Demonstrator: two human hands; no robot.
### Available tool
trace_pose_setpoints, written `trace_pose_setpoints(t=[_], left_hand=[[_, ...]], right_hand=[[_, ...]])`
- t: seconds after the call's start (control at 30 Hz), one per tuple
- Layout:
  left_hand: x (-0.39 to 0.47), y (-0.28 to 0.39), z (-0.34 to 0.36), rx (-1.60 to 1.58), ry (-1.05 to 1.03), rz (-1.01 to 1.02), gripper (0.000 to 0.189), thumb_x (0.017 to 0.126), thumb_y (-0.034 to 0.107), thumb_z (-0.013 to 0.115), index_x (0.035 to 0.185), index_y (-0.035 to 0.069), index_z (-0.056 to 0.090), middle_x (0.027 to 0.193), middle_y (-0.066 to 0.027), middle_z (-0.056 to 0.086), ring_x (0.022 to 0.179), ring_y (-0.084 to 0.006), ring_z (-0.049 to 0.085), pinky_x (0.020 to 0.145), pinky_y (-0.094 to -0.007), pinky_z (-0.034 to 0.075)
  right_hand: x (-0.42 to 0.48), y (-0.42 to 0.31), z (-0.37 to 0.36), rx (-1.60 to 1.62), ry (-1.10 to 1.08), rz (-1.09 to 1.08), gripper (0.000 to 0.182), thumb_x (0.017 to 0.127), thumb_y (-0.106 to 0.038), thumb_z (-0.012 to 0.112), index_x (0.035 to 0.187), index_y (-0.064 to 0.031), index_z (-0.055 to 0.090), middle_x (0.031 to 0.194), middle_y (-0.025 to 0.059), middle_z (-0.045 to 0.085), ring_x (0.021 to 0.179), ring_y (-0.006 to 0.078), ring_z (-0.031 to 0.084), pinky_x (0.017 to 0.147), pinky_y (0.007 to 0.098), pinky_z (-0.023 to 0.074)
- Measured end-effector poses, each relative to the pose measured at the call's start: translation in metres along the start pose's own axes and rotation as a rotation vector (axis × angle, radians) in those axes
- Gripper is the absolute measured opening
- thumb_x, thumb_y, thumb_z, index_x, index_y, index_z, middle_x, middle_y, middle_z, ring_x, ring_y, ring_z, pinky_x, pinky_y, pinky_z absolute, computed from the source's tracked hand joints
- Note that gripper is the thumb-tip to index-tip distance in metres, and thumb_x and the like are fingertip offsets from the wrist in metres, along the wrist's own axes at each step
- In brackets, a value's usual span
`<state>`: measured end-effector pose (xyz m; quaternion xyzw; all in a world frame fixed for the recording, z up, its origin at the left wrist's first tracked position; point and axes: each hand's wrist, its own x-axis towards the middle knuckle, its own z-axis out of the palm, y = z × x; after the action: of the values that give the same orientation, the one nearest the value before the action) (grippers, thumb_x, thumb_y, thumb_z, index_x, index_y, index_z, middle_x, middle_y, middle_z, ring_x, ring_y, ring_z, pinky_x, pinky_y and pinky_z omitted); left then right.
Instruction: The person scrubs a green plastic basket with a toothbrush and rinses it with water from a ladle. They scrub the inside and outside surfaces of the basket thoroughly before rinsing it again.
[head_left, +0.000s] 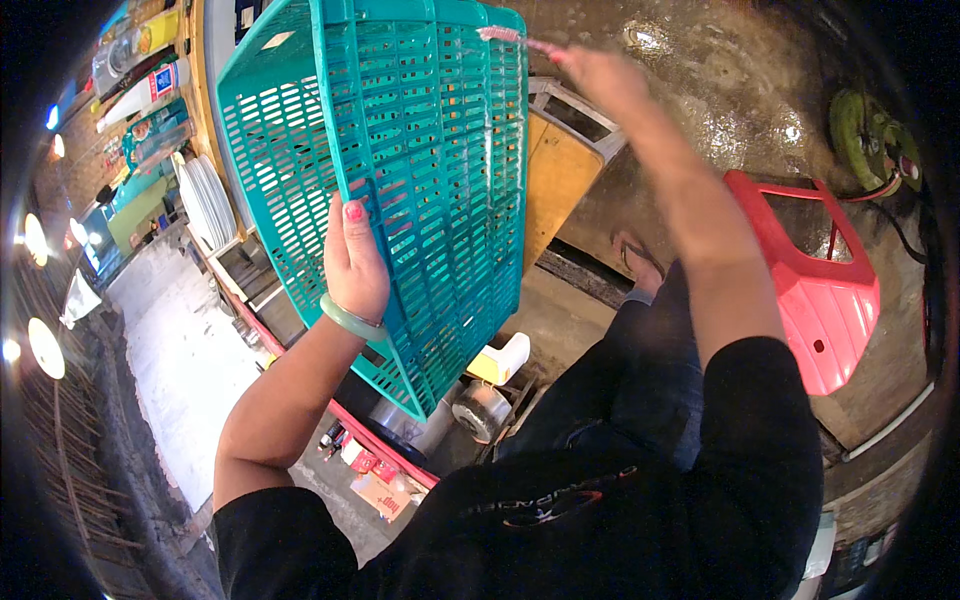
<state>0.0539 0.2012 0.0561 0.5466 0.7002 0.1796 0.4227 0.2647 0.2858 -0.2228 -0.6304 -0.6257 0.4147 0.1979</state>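
Observation:
A large teal plastic basket (450, 210) with slotted walls stands tilted before me, its open side turned left. My left hand (355, 259) grips its rim, thumb outside and the other fingers partly hidden behind the slotted wall. A pale green bangle (351, 321) circles that wrist. In my right hand (604, 79), slightly blurred, is a pink-handled scrub brush (501, 34). Its bristles are at the upper right part of the basket's outer face; whether they touch it I cannot tell. Whitish wet streaks run along the slats near that edge.
A red plastic stool (817, 300) lies on its side at right. Behind the basket is a yellow wooden panel (562, 180). A green hose (859, 146) lies coiled on the wet floor (720, 75). White plates (204, 201) and bottles (146, 94) stand at left.

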Motion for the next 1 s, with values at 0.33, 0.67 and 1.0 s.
trace_pose_setpoints(t=[0.33, 0.67, 1.0], left_hand=[[0.005, -0.002, -0.001, -0.017, -0.013, -0.015, 0.046, 0.098, 0.037, 0.030, 0.123, -0.001, 0.041, 0.113, -0.0138, 0.055, 0.102, -0.0201, 0.055, 0.087, -0.0328, 0.046], [0.000, -0.007, -0.001, -0.036, 0.062, -0.005, 0.046, 0.098, 0.036, 0.030, 0.122, -0.001, 0.041, 0.110, -0.0135, 0.056, 0.098, -0.0197, 0.056, 0.084, -0.0326, 0.047], [0.005, -0.006, -0.002, 0.050, 0.075, 0.024, 0.047, 0.098, 0.038, 0.031, 0.120, -0.001, 0.043, 0.106, -0.0122, 0.057, 0.093, -0.0179, 0.057, 0.080, -0.0303, 0.048]], right_hand=[[-0.032, -0.032, 0.045, 0.745, -0.024, -0.079, 0.043, 0.095, -0.041, 0.039, 0.100, -0.0026, 0.058, 0.076, 0.0096, 0.059, 0.077, 0.0222, 0.058, 0.072, 0.0364, 0.0468], [-0.122, -0.142, 0.088, 1.325, -0.229, 0.409, 0.036, 0.096, -0.039, 0.032, 0.076, -0.0113, 0.043, 0.054, -0.0033, 0.035, 0.039, 0.0086, 0.028, 0.035, 0.0251, 0.0229], [-0.135, -0.146, 0.082, 1.200, -0.235, 0.342, 0.031, 0.092, -0.033, 0.035, 0.080, -0.0076, 0.048, 0.054, -0.0007, 0.039, 0.039, 0.0119, 0.034, 0.034, 0.0291, 0.0267]])
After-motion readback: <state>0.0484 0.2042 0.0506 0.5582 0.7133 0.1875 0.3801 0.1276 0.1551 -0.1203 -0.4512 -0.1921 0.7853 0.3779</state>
